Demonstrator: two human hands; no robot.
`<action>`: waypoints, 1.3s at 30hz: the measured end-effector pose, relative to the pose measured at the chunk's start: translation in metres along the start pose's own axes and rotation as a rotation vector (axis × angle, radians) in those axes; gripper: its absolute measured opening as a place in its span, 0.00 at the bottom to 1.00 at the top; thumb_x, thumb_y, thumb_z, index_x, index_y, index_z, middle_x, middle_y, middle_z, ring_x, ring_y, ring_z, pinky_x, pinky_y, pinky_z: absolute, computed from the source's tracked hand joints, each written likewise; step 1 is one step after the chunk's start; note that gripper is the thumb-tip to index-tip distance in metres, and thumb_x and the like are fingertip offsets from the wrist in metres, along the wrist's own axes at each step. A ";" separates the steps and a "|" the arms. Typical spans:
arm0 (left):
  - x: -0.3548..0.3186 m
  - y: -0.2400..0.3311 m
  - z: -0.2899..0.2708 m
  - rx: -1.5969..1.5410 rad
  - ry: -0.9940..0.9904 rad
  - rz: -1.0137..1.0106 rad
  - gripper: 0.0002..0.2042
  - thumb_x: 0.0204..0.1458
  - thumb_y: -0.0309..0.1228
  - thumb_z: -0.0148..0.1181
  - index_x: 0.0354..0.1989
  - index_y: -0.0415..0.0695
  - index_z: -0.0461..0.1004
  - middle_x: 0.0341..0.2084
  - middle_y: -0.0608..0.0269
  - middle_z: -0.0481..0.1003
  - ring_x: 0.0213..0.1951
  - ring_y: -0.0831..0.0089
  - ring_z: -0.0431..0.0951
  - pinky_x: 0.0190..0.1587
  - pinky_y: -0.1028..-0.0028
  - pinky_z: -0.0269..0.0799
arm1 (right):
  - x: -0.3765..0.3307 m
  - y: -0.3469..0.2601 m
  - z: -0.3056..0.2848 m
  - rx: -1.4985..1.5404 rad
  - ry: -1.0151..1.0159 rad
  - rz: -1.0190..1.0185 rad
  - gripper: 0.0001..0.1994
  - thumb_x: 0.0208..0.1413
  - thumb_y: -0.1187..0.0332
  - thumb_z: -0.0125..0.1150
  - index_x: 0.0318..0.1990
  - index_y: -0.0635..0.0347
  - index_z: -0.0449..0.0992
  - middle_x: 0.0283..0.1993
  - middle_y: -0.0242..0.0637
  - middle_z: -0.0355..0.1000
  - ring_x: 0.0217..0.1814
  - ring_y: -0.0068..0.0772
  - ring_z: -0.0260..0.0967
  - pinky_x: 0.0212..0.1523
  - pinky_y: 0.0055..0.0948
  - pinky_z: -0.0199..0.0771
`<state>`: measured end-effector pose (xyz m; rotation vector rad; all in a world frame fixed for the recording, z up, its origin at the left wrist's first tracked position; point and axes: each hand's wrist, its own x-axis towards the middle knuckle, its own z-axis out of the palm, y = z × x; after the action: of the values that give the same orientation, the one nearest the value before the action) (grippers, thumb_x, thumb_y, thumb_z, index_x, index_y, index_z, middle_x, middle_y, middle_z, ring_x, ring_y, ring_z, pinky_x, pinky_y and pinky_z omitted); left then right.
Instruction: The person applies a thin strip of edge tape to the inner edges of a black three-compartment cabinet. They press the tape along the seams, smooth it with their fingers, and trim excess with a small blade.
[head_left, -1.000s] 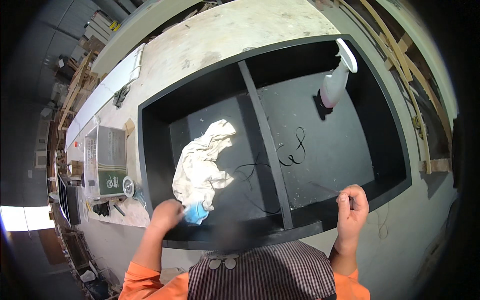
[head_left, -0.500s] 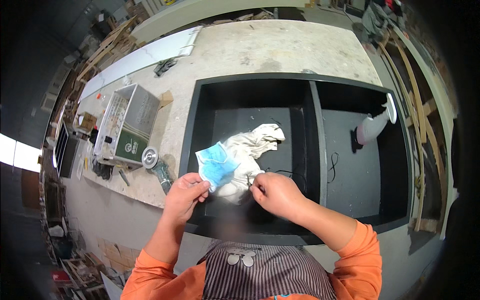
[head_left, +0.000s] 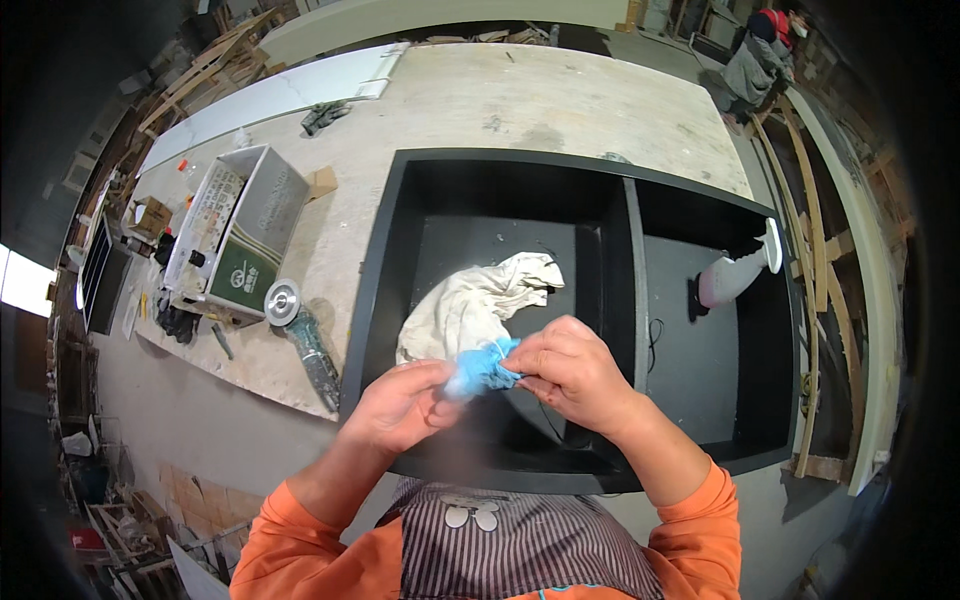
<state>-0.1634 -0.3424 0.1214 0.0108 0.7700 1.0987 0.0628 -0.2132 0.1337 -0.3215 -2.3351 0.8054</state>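
Note:
A light blue face mask (head_left: 485, 368), crumpled and partly blurred, is held between my hands above the near side of a black two-compartment box (head_left: 636, 270). My right hand (head_left: 572, 372) pinches its right end. The curled fingers of my left hand (head_left: 405, 402) are closed at its left end, though the blur hides the exact grip. Just beyond the mask, a cream cloth (head_left: 465, 305) lies bunched in the box's left compartment. The right compartment holds a spray bottle (head_left: 728, 278) with pinkish liquid and a white trigger head, leaning toward the right wall.
Left of the box, an angle grinder (head_left: 305, 340) lies on the pale workbench (head_left: 520, 100). A grey and green crate (head_left: 265, 225) stands behind it. Dark gloves (head_left: 323, 118) and a white panel (head_left: 280, 95) are farther back. Another person (head_left: 760, 65) is at the far right, beside timber (head_left: 805, 200).
The mask, spread out in my left hand before, is now bunched between both hands, lower and farther right. My right hand has come onto it and off the cloth. The view has shifted slightly.

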 end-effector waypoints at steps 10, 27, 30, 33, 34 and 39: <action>0.024 -0.020 0.031 0.401 -0.184 0.298 0.23 0.57 0.21 0.59 0.61 0.35 0.64 0.50 0.57 0.73 0.46 0.73 0.74 0.51 0.71 0.69 | -0.061 -0.005 -0.015 1.027 0.199 0.890 0.12 0.58 0.75 0.65 0.49 0.67 0.77 0.44 0.34 0.78 0.45 0.21 0.74 0.48 0.23 0.75; 0.068 -0.079 0.082 0.465 -0.090 -0.167 0.09 0.56 0.24 0.62 0.44 0.37 0.73 0.32 0.63 0.77 0.33 0.78 0.73 0.38 0.78 0.68 | -0.131 -0.021 -0.016 1.084 0.543 0.952 0.12 0.57 0.76 0.66 0.46 0.59 0.70 0.45 0.31 0.73 0.44 0.20 0.70 0.46 0.24 0.72; 0.076 -0.087 0.080 0.563 -0.116 -0.154 0.10 0.58 0.26 0.60 0.46 0.37 0.73 0.34 0.62 0.77 0.34 0.78 0.74 0.39 0.78 0.69 | -0.134 -0.022 -0.024 1.017 0.598 0.942 0.13 0.56 0.78 0.65 0.46 0.58 0.69 0.44 0.31 0.72 0.44 0.20 0.70 0.43 0.23 0.73; 0.076 -0.083 0.072 0.694 -0.070 -0.117 0.11 0.59 0.28 0.60 0.48 0.38 0.72 0.37 0.59 0.79 0.36 0.77 0.75 0.41 0.77 0.72 | -0.137 -0.011 -0.057 0.792 0.648 0.942 0.12 0.57 0.82 0.61 0.44 0.60 0.68 0.43 0.32 0.71 0.44 0.21 0.70 0.45 0.23 0.74; 0.076 -0.079 0.068 0.823 -0.052 -0.084 0.12 0.60 0.29 0.59 0.48 0.37 0.72 0.38 0.59 0.79 0.36 0.77 0.75 0.42 0.77 0.72 | -0.137 -0.004 -0.065 0.659 0.690 0.938 0.13 0.56 0.83 0.61 0.45 0.61 0.68 0.43 0.33 0.71 0.44 0.22 0.70 0.45 0.23 0.74; 0.069 -0.074 0.050 0.790 -0.032 -0.055 0.10 0.60 0.27 0.59 0.47 0.37 0.72 0.38 0.58 0.78 0.37 0.78 0.75 0.42 0.77 0.73 | -0.131 0.027 -0.084 -0.220 0.390 0.771 0.15 0.48 0.81 0.65 0.45 0.60 0.77 0.41 0.40 0.72 0.40 0.33 0.73 0.40 0.30 0.75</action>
<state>-0.0607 -0.3048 0.0929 0.6675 1.1250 0.6836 0.2175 -0.2070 0.1033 -1.3961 -1.9057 0.7272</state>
